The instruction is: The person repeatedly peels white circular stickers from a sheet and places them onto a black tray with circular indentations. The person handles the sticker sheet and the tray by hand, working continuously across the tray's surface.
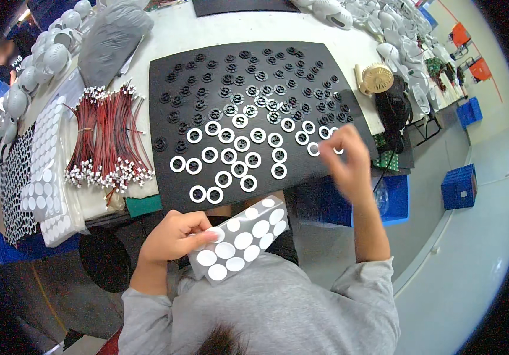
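**White rings going onto black discs**

Closest to me, my left hand pinches a glossy, flexible backing sheet between thumb and fingers, clamped at its left edge. The sheet carries rows of flat white round stickers and tilts up to the right, just below the near edge of the mat.

My right hand hovers over the right side of the black foam mat, blurred; its fingertips are bunched close together, but I cannot tell whether they grip anything.

The mat is matte, soft-looking and rectangular. On its near half lie black plastic discs topped with white rings; on the far half, bare black discs with small spoked centres sit in loose rows.

To the left lies a bundle of thin red and black wires with white plug ends, and beside it stacked sheets of white round stickers.

Farther off, a grey plastic bag, glossy white moulded shells and a small beige fan rest on the table. Blue crates stand on the floor to the right.
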`<state>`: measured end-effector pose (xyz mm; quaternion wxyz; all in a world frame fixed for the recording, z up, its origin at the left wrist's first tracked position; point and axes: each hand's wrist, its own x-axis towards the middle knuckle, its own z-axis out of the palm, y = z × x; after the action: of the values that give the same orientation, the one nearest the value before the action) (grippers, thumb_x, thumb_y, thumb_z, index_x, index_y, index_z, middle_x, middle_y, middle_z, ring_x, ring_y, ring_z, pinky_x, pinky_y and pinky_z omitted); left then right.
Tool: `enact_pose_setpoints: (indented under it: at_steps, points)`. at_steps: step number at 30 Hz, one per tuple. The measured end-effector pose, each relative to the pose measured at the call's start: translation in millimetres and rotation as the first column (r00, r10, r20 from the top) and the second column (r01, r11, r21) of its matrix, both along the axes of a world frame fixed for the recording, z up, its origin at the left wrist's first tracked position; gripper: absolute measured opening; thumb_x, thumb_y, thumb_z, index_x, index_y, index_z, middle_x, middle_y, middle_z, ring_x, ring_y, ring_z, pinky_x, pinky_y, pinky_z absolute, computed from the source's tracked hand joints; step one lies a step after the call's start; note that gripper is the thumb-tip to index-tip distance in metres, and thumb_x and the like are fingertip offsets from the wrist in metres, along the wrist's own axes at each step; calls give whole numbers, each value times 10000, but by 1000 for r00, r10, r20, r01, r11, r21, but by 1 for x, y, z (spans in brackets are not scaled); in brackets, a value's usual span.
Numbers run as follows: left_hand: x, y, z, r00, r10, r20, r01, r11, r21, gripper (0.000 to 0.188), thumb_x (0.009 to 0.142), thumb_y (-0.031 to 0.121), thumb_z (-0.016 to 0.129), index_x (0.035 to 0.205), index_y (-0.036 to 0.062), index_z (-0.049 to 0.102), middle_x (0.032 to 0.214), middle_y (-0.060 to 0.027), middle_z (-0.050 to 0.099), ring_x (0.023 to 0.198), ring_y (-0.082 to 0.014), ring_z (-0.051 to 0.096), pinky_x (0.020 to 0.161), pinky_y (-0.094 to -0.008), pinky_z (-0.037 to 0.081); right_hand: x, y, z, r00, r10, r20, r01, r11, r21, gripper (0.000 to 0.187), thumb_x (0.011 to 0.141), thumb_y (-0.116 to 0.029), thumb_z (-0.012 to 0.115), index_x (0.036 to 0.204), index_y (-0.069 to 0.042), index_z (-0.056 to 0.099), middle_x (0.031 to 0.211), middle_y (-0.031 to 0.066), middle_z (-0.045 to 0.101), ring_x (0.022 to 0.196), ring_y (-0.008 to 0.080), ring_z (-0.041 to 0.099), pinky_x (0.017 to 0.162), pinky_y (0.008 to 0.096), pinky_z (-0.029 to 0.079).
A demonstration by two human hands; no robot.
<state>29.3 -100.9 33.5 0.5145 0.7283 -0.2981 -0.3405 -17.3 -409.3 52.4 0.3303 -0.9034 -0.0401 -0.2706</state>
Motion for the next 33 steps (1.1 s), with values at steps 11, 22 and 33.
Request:
enact_pose_setpoints:
  at_steps: [11,22,33]
  points:
    - [-6,-7,-3,995,-104,-15,104,994,18,195,749,193,614,676,18,566,533,-43,562,452,-67,491,408,-213,353,48,-79,-58,892,-366,-267,399,914,79,181,675,-189,609,731,-21,645,682,94,566,624,187,548,590,270,424]
    - [-6,-9,-8,984,-175,46,174,985,17,216,772,226,592,695,27,558,510,-43,522,431,-74,461,400,-218,334,51,-72,-67,847,-482,-224,494,869,0,136,689,-174,600,728,-43,608,717,90,567,717,231,528,668,319,417]
    - [-9,-8,-8,983,-176,46,176,984,18,232,776,244,580,690,30,556,522,-54,534,440,-100,489,411,-233,348,44,-58,-60,875,-484,19,460,817,-348,100,705,-150,591,747,-61,607,767,83,537,799,251,495,708,339,388]
